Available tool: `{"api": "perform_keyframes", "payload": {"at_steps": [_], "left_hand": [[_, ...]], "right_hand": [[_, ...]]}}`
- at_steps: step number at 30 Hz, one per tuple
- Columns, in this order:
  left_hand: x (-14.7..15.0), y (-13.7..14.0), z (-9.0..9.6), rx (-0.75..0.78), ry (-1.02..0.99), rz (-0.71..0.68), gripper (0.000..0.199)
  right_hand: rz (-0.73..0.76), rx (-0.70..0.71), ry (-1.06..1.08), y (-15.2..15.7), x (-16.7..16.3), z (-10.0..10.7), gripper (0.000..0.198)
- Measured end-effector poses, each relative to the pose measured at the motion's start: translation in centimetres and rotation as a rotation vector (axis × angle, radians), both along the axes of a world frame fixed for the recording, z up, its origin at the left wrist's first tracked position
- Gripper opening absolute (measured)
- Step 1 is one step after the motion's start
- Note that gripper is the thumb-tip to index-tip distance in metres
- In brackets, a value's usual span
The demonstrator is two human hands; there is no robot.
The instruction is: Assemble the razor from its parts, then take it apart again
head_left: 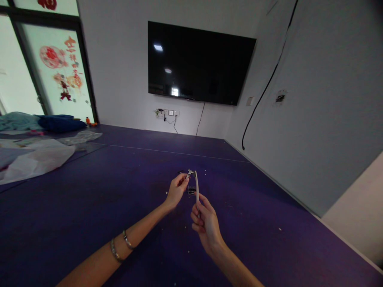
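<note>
Between thumb and fingers my left hand (176,191) pinches a small silver metal piece (189,173), its exact kind too small to make out. A slim, slightly curved pale strip (196,185) stands nearly upright in my right hand (206,221), gripped near its lower end. The strip's dark-edged upper end is close beside the metal piece; whether they touch I cannot tell. Behind and between the hands, a small dark object with light markings (192,191) lies on the purple surface (134,239). A tiny dark bit (180,172) rests just beyond my left fingers.
White crumbs dot the surface. Clear plastic sheeting (38,161) and blue cloth (60,122) lie at the left. On the far wall hangs a television (200,63), with sockets and cords (170,113) below. A black cable (265,85) dangles along the right wall.
</note>
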State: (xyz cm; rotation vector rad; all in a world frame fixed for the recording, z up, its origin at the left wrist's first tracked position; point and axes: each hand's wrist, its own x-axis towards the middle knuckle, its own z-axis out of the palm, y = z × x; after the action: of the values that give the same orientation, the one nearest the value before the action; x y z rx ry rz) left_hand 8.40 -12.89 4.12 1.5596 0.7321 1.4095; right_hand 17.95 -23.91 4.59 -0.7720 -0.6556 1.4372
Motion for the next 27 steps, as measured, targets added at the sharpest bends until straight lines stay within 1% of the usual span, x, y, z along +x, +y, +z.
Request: {"api": "perform_keyframes", "payload": {"at_steps": [7, 13, 19, 27], "left_hand": [[0.2, -0.3, 0.1, -0.018, -0.006, -0.002, 0.024], [0.1, -0.3, 0.1, 0.000, -0.015, 0.026, 0.021], [0.3, -0.4, -0.3, 0.002, -0.017, 0.045, 0.019], [0.2, -0.3, -0.3, 0.018, -0.044, 0.085, 0.021]], "right_hand": [[-0.005, 0.036, -0.009, 0.8, 0.3, 0.4, 0.038], [0.003, 0.004, -0.005, 0.0, -0.4, -0.1, 0.038], [0.019, 0.022, 0.016, 0.6, -0.1, 0.6, 0.036], [0.018, 0.006, 0.029, -0.2, -0.8, 0.2, 0.036]]}}
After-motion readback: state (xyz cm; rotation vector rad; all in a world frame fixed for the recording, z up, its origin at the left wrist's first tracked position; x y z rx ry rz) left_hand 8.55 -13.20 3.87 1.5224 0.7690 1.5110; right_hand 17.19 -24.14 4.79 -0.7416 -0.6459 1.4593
